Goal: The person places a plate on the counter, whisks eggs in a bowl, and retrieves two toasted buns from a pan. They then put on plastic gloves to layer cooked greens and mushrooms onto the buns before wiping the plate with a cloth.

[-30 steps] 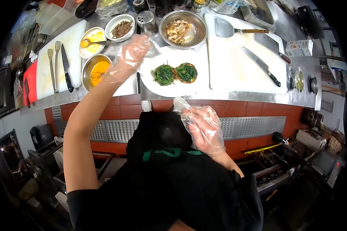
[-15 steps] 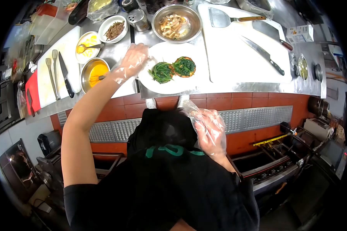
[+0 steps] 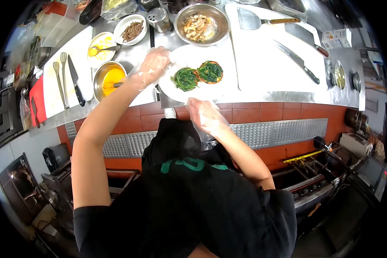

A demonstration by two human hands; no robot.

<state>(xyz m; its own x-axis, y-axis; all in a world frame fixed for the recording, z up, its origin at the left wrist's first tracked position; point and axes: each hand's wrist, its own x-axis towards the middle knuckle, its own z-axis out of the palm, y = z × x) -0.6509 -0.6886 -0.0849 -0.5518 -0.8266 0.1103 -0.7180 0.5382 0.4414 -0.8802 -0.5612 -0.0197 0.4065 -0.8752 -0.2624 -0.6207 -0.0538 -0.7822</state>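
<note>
A white plate (image 3: 228, 62) lies near the counter's front edge, with a green leafy heap (image 3: 186, 79) and, to its right, a round piece topped with greens (image 3: 210, 72). My left hand (image 3: 155, 63), in a clear plastic glove, is at the plate's left rim with its fingers drawn together; what they hold, if anything, is hidden. Also gloved, my right hand (image 3: 204, 112) is at the plate's front rim, its fingers close together. Left of the plate are a metal bowl of yellow liquid with a whisk (image 3: 112, 81) and a white bowl of brown strips (image 3: 132, 31).
Behind the plate stands a metal bowl of sliced mushrooms (image 3: 200, 26). A white cutting board (image 3: 262, 64) on the right bears a knife (image 3: 296, 60) and a spatula (image 3: 250, 19). Another knife (image 3: 75, 77) and two small whisks lie on the left board.
My right hand has moved up and left from beside my body to the plate's front rim. My left hand stays at the left rim, and the whole counter view has shifted slightly right.
</note>
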